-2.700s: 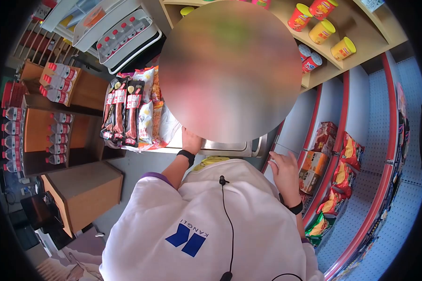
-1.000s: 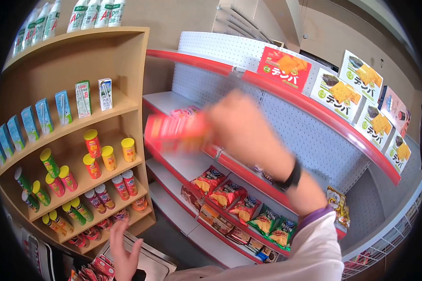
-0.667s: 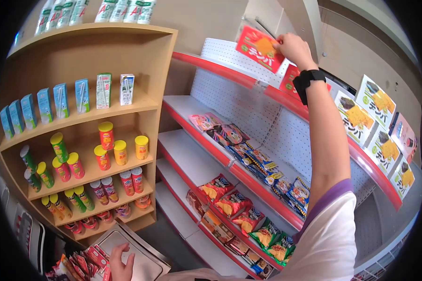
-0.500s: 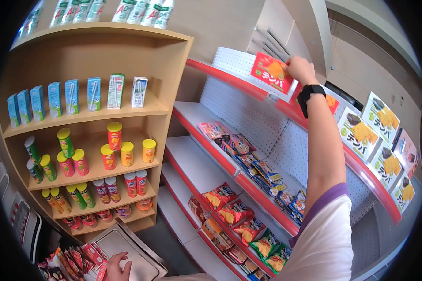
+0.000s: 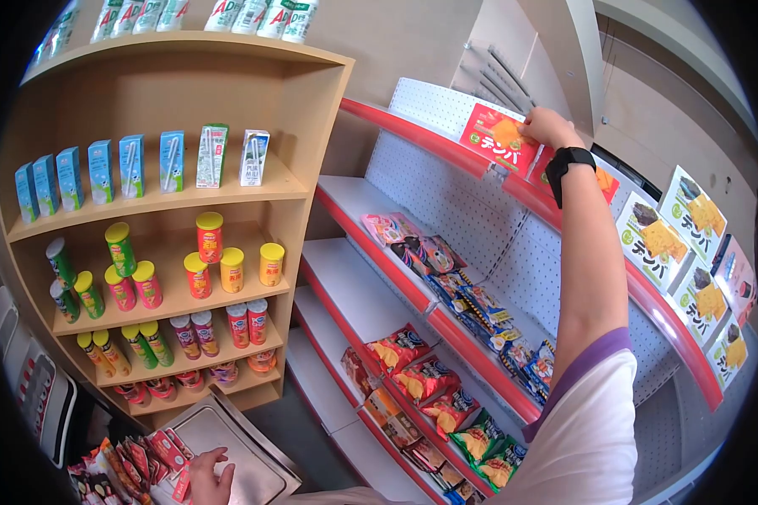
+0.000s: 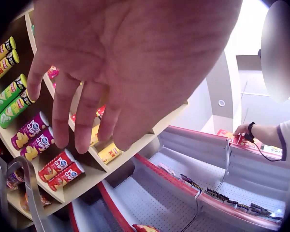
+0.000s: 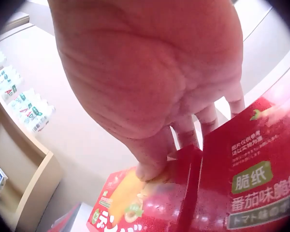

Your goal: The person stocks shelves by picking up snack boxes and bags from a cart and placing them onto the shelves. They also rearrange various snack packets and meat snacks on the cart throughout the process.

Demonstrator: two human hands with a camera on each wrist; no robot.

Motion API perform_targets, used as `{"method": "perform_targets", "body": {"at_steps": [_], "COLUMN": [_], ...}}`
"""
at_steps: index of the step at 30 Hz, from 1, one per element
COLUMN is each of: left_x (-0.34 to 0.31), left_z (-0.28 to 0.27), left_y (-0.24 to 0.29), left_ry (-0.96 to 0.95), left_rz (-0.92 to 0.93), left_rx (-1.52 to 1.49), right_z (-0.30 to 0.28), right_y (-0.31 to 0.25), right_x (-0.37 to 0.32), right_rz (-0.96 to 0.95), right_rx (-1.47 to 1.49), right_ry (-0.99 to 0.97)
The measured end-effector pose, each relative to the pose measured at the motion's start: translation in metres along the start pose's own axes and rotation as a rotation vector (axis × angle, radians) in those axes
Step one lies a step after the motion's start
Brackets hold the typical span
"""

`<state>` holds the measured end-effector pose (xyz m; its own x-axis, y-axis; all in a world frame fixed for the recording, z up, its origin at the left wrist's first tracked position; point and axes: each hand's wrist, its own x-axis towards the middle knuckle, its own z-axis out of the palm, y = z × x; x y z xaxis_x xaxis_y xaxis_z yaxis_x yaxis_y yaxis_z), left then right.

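At the top shelf's left section, my right hand (image 5: 552, 129) grips a red cracker box (image 5: 497, 137) by its upper right corner. In the right wrist view, the thumb of that hand (image 7: 150, 72) lies on the front of the box (image 7: 152, 193) and the other fingers reach behind it. A second red box (image 7: 261, 169) stands close beside it. Low in the head view, my left hand (image 5: 210, 478) hovers by a metal tray (image 5: 242, 446) and red packets (image 5: 167, 448). Its fingers hang relaxed with nothing held, as the left wrist view of this hand (image 6: 121, 63) shows.
White cracker boxes (image 5: 651, 240) stand further right on the top shelf. Snack bags (image 5: 425, 379) fill part of a lower shelf. A wooden shelf unit (image 5: 253, 200) at the left bears drink cartons (image 5: 173, 162), chip cans (image 5: 209, 238) and bottles (image 5: 299, 21).
The view has swung from the counter to the shelves. My right hand has carried the red box up to the top shelf, where it now sits beside the other red box. My left hand stays low.
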<state>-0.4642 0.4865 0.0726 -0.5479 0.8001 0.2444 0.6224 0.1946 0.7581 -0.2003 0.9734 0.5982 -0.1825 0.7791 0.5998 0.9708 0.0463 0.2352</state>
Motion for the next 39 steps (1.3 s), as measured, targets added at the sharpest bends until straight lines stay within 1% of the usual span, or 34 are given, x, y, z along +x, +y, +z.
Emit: {"method": "perform_targets", "body": {"at_steps": [4, 10, 12, 13, 15, 17, 18, 19, 20, 21, 22, 23, 24, 25, 26, 27, 28, 29, 31, 32, 33, 34, 36, 37, 38, 39], "left_x": [0.001, -0.002, -0.004, -0.005, -0.005, -0.009, -0.012, -0.015, -0.022, -0.031, -0.040, -0.048, -0.052, -0.055, -0.063, -0.072, -0.087, -0.100, -0.125, -0.136, -0.139, -0.145, -0.147, -0.146, -0.145, -0.143], "left_z": [-0.002, 0.001, 0.000, 0.000, 0.002, 0.010, 0.016, 0.021, 0.027, 0.030, 0.033, 0.034, 0.031, 0.022, 0.019, 0.015, 0.017, 0.019, 0.028, 0.032, 0.029, 0.030, 0.035, 0.037, 0.038, 0.042], "left_y": [0.004, -0.005, -0.005, -0.005, -0.005, -0.025, -0.039, -0.051, -0.065, -0.082, -0.102, -0.114, -0.113, -0.107, -0.110, -0.117, -0.128, -0.145, -0.160, -0.168, -0.160, -0.159, -0.150, -0.144, -0.146, -0.150], "left_ry": [-0.026, -0.071, -0.074, -0.078, -0.085, -0.081, -0.063, -0.072, -0.020, 0.027, -0.014, -0.003, 0.057, 0.073, 0.174, 0.146, 0.158, 0.166, 0.208, 0.221, 0.205, 0.188, 0.169, 0.196, 0.198, 0.184], "left_rz": [-0.021, 0.002, -0.007, -0.008, -0.022, -0.019, -0.022, -0.029, -0.054, -0.092, -0.197, -0.256, -0.289, -0.298, -0.238, -0.304, -0.366, -0.386, -0.518, -0.552, -0.662, -0.723, -0.758, -0.785, -0.788, -0.765], "left_rx": [0.019, 0.057, 0.065, 0.065, 0.040, 0.075, 0.111, 0.113, 0.241, 0.376, 0.388, 0.378, 0.307, 0.249, 0.259, 0.318, 0.435, 0.405, 0.449, 0.459, 0.372, 0.341, 0.447, 0.521, 0.525, 0.578], "right_z": [-0.005, -0.010, -0.018, -0.022, -0.031, -0.031, -0.024, -0.015, -0.012, -0.003, 0.016, 0.020, 0.039, 0.062, 0.087, 0.113, 0.135, 0.156, 0.192, 0.205, 0.217, 0.225, 0.241, 0.244, 0.246, 0.248], "right_y": [-0.002, 0.000, -0.003, -0.008, -0.026, -0.061, -0.082, -0.108, -0.128, -0.151, -0.168, -0.178, -0.191, -0.204, -0.213, -0.220, -0.222, -0.226, -0.223, -0.220, -0.217, -0.213, -0.204, -0.202, -0.202, -0.200], "right_x": [-0.008, -0.013, -0.020, -0.024, -0.035, -0.071, -0.094, -0.126, -0.173, -0.207, -0.247, -0.296, -0.330, -0.364, -0.396, -0.424, -0.451, -0.474, -0.513, -0.529, -0.546, -0.558, -0.569, -0.574, -0.575, -0.575], "right_rz": [0.004, -0.017, -0.034, -0.034, -0.157, -0.330, -0.478, -0.607, -0.779, -0.945, -1.048, -1.127, -1.273, -1.353, -1.388, -1.414, -1.384, -1.379, -1.316, -1.266, -1.190, -1.229, -1.129, -1.135, -1.138, -1.135], "right_rx": [0.003, 0.027, 0.017, 0.015, 0.126, 0.312, 0.427, 0.593, 0.674, 0.778, 0.669, 0.650, 0.758, 0.870, 0.871, 0.886, 0.852, 0.788, 0.839, 0.823, 0.905, 0.918, 0.872, 0.860, 0.865, 0.849], "right_ry": [-0.009, -0.039, 0.106, 0.102, 0.340, 0.595, 0.721, 0.773, 0.775, 0.723, 0.666, 0.352, 0.110, -0.040, -0.196, -0.334, -0.370, -0.455, -0.521, -0.631, -0.680, -0.694, -0.825, -0.842, -0.842, -0.858]}}
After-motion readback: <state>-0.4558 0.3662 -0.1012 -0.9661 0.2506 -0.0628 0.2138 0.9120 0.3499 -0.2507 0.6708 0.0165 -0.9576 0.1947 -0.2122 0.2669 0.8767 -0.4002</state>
